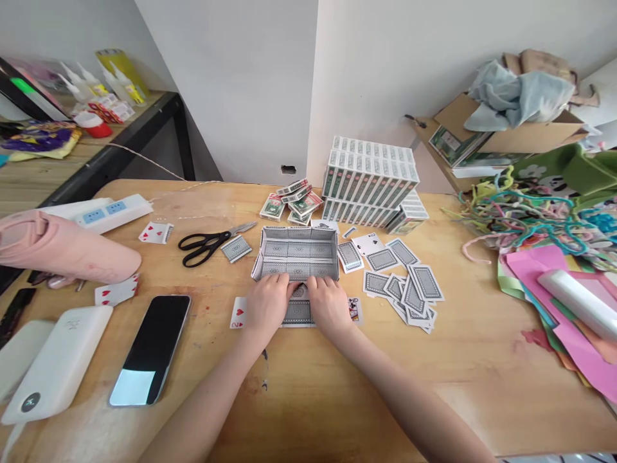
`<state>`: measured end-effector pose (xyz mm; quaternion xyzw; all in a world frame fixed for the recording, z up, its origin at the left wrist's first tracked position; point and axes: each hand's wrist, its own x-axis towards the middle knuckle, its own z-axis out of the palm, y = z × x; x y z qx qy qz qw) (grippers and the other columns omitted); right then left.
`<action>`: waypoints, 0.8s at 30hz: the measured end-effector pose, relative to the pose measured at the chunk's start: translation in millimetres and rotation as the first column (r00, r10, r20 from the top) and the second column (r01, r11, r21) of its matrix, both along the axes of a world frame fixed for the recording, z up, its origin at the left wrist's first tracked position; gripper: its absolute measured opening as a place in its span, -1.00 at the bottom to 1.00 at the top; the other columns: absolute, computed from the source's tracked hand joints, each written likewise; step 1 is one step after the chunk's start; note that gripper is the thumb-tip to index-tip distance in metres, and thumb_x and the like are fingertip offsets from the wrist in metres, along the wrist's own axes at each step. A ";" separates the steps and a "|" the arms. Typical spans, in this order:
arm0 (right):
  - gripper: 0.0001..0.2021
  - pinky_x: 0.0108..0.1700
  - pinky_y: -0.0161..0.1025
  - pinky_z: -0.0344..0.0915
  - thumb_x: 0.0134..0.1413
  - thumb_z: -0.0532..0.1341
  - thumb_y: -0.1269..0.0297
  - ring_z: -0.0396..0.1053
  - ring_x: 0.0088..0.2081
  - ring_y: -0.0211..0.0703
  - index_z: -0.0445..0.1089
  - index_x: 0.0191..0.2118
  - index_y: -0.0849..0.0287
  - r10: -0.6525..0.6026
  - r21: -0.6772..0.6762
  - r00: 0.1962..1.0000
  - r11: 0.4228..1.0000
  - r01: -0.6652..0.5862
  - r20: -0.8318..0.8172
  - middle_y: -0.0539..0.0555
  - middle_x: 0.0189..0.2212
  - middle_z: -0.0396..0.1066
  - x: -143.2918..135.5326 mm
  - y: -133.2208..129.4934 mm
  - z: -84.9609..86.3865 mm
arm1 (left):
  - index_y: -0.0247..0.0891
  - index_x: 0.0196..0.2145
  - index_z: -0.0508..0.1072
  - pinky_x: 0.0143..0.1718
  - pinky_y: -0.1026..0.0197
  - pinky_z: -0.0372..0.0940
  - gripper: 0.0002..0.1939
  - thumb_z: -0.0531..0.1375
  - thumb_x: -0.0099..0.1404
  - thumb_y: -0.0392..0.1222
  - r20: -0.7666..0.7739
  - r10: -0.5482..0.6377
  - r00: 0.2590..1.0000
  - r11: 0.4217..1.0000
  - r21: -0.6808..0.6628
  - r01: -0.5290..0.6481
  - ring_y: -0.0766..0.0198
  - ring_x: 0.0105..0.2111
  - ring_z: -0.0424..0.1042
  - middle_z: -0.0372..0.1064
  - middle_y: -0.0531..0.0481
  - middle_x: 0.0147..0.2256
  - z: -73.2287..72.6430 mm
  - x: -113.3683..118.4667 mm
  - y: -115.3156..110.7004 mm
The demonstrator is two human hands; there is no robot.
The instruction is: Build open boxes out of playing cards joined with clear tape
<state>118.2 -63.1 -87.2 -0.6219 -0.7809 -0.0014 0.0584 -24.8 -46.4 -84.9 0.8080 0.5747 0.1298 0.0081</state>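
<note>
An open-topped box made of playing cards (301, 249) lies at the middle of the table, its inner walls showing grey patterned card backs. At its near edge, my left hand (270, 299) and my right hand (330, 302) press side by side, fingers closed on the card edge. Below them a joined strip of cards (297, 311) lies towards me, a two of hearts at its left end and a face card at its right. Loose cards (413, 294) are spread to the right. Black-handled scissors (205, 244) rest to the left of the box.
Stacked card packs (369, 177) stand behind, with a smaller pile of packs (292, 200) beside them. A phone (150, 350), a white power bank (58, 360) and a pink case (72, 247) lie left. Coloured paper (563, 308) and pipe cleaners (535, 218) lie right.
</note>
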 end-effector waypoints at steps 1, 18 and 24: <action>-0.84 -0.36 -0.20 0.09 0.11 0.05 0.55 0.34 -0.38 -0.04 0.27 -0.38 0.17 0.003 -0.001 1.000 1.000 -0.003 -0.007 0.15 -0.46 0.41 2.4 -0.1 -1.6 | -0.23 -0.47 0.37 -0.45 0.15 0.09 -0.67 0.00 0.38 -0.07 0.007 0.010 1.000 1.000 -0.016 -0.010 0.12 -0.43 0.38 0.39 -0.08 -0.50 -0.6 -0.2 -0.3; -0.84 -0.25 -0.24 0.30 0.25 0.05 0.29 0.40 -0.23 -0.11 0.37 -0.27 0.13 0.016 -0.067 0.911 0.997 -0.048 -0.412 0.07 -0.35 0.46 26.6 -19.7 14.9 | -0.20 -0.34 0.45 -0.30 0.20 0.31 -0.78 0.03 0.36 -0.18 0.230 -0.074 0.970 0.984 -0.140 0.108 0.22 -0.29 0.45 0.47 -0.02 -0.33 19.6 -15.7 -19.8; -0.49 0.17 0.02 0.24 0.01 0.29 0.15 0.21 0.15 0.10 0.28 0.09 0.20 0.287 -0.059 0.852 0.936 -0.346 -0.439 0.19 0.07 0.34 31.0 -57.7 17.7 | -0.20 -0.11 0.46 0.05 0.03 0.31 -0.76 0.05 0.33 -0.26 0.252 -0.285 0.925 0.947 -0.076 0.313 0.13 0.06 0.34 0.46 -0.03 -0.05 17.5 -23.1 -48.7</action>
